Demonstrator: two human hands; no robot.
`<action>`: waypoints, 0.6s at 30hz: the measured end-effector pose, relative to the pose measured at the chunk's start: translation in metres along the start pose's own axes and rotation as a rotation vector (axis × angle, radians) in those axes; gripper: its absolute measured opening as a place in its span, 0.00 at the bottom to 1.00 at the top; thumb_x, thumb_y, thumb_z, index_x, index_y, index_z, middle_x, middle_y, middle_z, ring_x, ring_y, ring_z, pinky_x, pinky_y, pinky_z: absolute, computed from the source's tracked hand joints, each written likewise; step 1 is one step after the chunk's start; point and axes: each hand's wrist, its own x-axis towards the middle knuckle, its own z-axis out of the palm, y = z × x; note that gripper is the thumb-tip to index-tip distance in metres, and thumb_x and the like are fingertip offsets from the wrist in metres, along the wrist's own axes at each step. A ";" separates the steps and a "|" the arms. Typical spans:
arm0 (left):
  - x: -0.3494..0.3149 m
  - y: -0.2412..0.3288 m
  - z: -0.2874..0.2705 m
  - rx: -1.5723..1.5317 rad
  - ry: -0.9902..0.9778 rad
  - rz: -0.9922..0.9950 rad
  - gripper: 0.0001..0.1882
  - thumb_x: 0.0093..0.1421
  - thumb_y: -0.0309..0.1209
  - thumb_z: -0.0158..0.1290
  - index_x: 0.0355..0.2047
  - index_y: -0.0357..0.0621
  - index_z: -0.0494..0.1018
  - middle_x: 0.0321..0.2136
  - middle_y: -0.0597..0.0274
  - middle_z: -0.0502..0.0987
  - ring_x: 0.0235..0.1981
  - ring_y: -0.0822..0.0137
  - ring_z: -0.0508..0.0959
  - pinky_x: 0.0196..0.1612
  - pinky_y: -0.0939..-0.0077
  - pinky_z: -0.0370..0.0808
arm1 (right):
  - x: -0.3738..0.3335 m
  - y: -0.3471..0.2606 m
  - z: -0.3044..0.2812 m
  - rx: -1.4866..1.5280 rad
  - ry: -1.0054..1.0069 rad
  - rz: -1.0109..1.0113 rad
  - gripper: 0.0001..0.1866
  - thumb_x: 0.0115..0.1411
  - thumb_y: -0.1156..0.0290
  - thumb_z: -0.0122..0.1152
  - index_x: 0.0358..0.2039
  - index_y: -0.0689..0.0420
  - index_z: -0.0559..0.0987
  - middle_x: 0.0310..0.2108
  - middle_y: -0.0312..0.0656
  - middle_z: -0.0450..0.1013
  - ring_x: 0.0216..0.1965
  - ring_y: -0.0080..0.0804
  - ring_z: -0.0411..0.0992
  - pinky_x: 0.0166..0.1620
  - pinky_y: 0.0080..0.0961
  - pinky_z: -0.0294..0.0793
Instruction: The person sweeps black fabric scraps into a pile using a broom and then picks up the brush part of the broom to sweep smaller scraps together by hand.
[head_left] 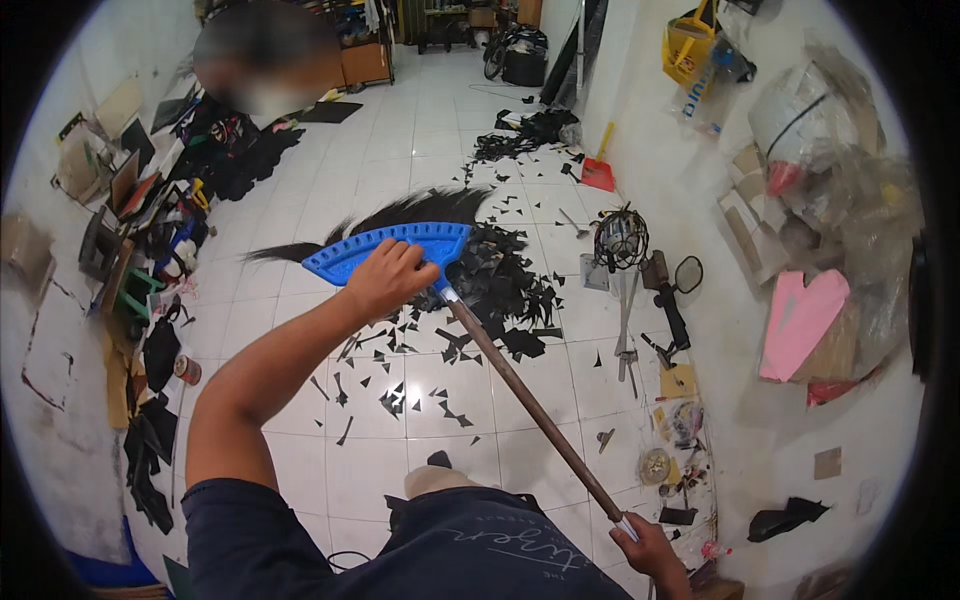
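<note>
A broom with a blue plastic head (395,245) and long black bristles (420,208) is held across in front of me, bristles fanned toward the far side. My left hand (393,280) has its fingers curled over the blue head, close to where the handle joins. Lower right, my right hand (650,553) is wrapped round the end of the brown handle (525,397). Black scraps (510,290) lie heaped on the tiles beyond and under the head, with smaller pieces (400,400) strewn nearer me.
A red dustpan (598,174) with a yellow handle leans by the right wall. Near it stand a wire-wrapped fan (622,238) and assorted tools. Boards, cloth and a green stool (140,292) crowd the left wall. A person (265,55) is at the far left.
</note>
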 end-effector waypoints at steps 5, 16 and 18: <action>0.047 0.053 -0.017 -0.036 -0.056 0.094 0.06 0.48 0.30 0.49 0.27 0.51 0.65 0.23 0.62 0.65 0.30 0.63 0.70 0.35 0.69 0.64 | -0.042 0.042 0.002 -0.187 0.340 -0.052 0.18 0.53 0.61 0.58 0.44 0.53 0.73 0.22 0.48 0.73 0.24 0.44 0.74 0.29 0.33 0.72; 0.143 0.105 -0.080 0.166 0.005 0.223 0.06 0.47 0.29 0.49 0.28 0.50 0.65 0.26 0.64 0.66 0.31 0.64 0.69 0.36 0.71 0.63 | -0.066 0.113 0.022 0.388 0.153 -0.004 0.20 0.57 0.57 0.54 0.43 0.59 0.71 0.19 0.46 0.71 0.22 0.32 0.71 0.28 0.26 0.68; 0.161 0.122 -0.098 0.126 0.237 0.134 0.09 0.46 0.30 0.51 0.29 0.49 0.66 0.27 0.63 0.66 0.31 0.64 0.68 0.36 0.70 0.62 | -0.063 0.116 0.031 0.346 0.290 -0.099 0.20 0.56 0.58 0.55 0.43 0.59 0.71 0.20 0.46 0.71 0.22 0.32 0.71 0.27 0.26 0.68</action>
